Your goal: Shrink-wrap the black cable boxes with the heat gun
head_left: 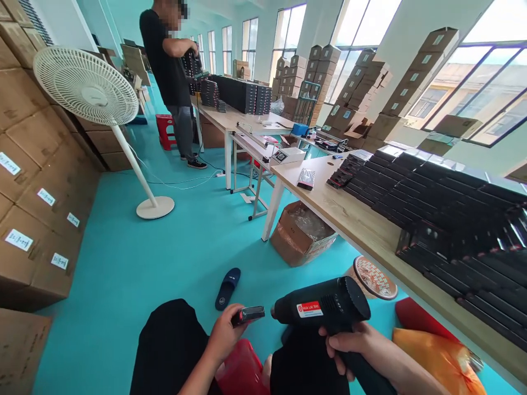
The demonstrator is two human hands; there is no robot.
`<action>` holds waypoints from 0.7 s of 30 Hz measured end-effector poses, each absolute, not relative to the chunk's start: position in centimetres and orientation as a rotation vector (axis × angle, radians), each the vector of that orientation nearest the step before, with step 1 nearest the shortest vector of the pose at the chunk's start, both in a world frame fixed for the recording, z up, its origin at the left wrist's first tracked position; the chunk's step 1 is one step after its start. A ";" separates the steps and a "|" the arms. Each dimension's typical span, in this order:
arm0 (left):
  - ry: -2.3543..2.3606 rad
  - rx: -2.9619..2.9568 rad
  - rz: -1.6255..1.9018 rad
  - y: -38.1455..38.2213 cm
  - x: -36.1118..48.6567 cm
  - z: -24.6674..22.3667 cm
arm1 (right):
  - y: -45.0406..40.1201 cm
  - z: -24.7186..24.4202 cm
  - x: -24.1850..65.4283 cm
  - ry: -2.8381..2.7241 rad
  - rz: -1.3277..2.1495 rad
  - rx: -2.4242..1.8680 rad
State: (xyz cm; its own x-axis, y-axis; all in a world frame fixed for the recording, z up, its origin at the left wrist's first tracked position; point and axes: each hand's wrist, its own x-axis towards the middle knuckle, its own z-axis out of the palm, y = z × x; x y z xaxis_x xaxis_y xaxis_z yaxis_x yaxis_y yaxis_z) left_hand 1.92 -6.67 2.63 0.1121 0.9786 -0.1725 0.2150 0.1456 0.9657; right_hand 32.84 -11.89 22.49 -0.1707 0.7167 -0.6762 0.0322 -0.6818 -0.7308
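Observation:
My left hand [225, 334] is closed around one end of a small black box [252, 314], which seems covered in shiny film. The box lies roughly level above my lap. Wrapped round the handle of a black heat gun [325, 304] is my right hand [349, 351]. A red and white label sits on the gun's barrel. Its nozzle points left at the box's near end, with a small gap between the two. Stacks of similar black boxes [411, 184] cover the wooden table [349, 206] on the right.
A wrapped box [306, 178] lies at the table's corner. Below stand a carton of plastic film [302, 236] and a round bin [374, 277]. A slipper [228, 288] lies on the floor. A white fan [152, 206] and stacked cartons [33, 208] are left. A co-worker [171, 66] stands behind.

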 end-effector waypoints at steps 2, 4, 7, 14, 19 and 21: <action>1.339 1.355 0.897 -6.5 1.9 2.8 | -11.8 22.5 33.1 -0.835 1.904 -1.611; 1.326 1.446 0.870 -6.3 1.9 3.0 | -11.6 22.6 32.7 -0.804 1.917 -1.591; 1.316 1.589 0.817 -5.9 2.1 3.5 | -11.3 22.6 31.2 -0.789 1.958 -1.547; 1.397 1.684 0.727 -4.9 1.4 5.0 | -10.7 22.4 30.8 -0.845 1.964 -1.459; 1.409 1.587 0.805 -4.1 0.6 5.4 | -10.7 22.6 32.8 -0.799 1.942 -1.439; 1.396 1.500 0.854 -3.7 0.5 5.9 | -10.7 22.8 32.9 -0.779 1.946 -1.434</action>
State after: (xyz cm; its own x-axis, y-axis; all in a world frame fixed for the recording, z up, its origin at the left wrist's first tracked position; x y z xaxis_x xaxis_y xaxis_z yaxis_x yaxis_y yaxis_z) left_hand 0.50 -3.72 5.91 0.1283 0.9882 -0.0839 0.3755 0.0299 0.9264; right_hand 32.89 -10.69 22.78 -0.2427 0.7495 -0.6159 -0.1177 -0.6529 -0.7482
